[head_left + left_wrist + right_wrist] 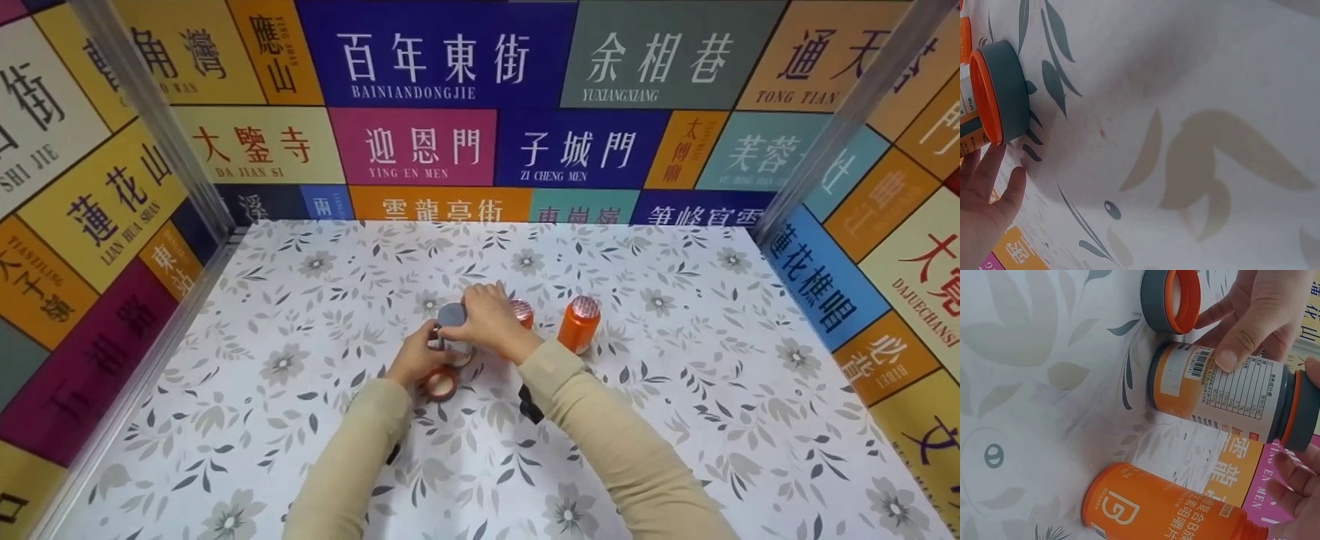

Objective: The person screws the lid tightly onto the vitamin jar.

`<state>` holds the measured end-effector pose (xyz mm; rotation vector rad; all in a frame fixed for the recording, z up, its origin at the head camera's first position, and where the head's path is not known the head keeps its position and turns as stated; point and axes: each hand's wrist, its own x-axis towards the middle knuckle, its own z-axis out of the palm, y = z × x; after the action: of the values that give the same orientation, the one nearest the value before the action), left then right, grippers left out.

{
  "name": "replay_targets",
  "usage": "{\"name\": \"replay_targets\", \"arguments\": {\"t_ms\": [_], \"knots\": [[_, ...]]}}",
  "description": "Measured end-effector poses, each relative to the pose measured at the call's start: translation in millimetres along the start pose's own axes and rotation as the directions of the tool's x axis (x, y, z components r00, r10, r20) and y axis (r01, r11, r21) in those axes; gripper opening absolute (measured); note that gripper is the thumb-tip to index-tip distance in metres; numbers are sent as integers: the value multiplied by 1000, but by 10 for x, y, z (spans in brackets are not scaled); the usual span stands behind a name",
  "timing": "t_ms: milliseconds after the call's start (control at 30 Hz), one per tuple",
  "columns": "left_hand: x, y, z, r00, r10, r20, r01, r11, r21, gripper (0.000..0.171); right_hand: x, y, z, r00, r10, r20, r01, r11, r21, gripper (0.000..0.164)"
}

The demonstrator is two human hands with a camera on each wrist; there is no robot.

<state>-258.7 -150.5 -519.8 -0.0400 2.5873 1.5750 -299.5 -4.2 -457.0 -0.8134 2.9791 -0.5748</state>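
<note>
My left hand (418,355) grips a white-and-orange labelled bottle (1216,391) round its body, its thumb lying on the printed label. Fingers of my right hand (491,319) are curled about the bottle's grey cap (1301,410), which has an orange lower rim. The bottle is upright in the head view, the hands hiding much of it. Close beside its base lies a loose grey lid (1157,301) with an orange inside, near the left fingertips; the left wrist view shows this lid (1010,93) too. An orange bottle (1162,503) stands by the right hand, partly hidden in the head view.
Farther right, another orange bottle (580,324) with a shiny patterned top stands on the table. A white cloth (300,420) with grey leaves and flowers covers the tabletop. Colourful panels with Chinese lettering (420,146) wall in the back and both sides.
</note>
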Motion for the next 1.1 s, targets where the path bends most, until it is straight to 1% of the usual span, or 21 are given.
{"name": "replay_targets", "arguments": {"t_ms": [133, 200, 267, 367, 433, 533, 633, 733, 933, 1100], "knots": [[-1, 8, -15, 1000, 16, -7, -16, 1000, -7, 59, -4, -11, -29, 1000, 7, 18, -6, 999, -32, 62], [1, 4, -12, 999, 33, -6, -33, 999, 6, 59, -16, 1, -64, 999, -18, 47, 20, 999, -50, 69], [2, -1, -7, 999, 45, -12, -45, 999, 22, 59, -31, 22, -107, 994, -53, 93, 57, 997, -47, 77], [7, -6, -1, 999, 36, -22, -35, 999, 37, 59, -48, 64, -167, 979, -117, 165, 115, 993, 21, 84], [7, -3, 4, 999, 24, -24, -23, 999, 22, 60, -56, 92, -203, 966, -151, 208, 138, 987, 78, 83], [4, -1, 16, 1000, 9, -14, -9, 1000, 3, 61, -65, 124, -235, 952, -188, 242, 159, 978, 134, 74], [-4, 0, 24, 1000, 11, -11, -11, 1000, 1, 60, -70, 133, -244, 948, -199, 248, 162, 973, 163, 66], [-15, 3, 23, 1000, 8, -14, -8, 1000, 2, 59, -73, 127, -234, 952, -201, 232, 164, 972, 171, 61], [-35, 8, 21, 1000, 9, -13, -9, 1000, 9, 60, -96, 139, -159, 960, -215, 180, 197, 974, 114, 60], [-37, -1, 25, 999, 28, -16, -28, 1000, 10, 60, -105, 137, -115, 964, -232, 133, 225, 972, 68, 57]]}}
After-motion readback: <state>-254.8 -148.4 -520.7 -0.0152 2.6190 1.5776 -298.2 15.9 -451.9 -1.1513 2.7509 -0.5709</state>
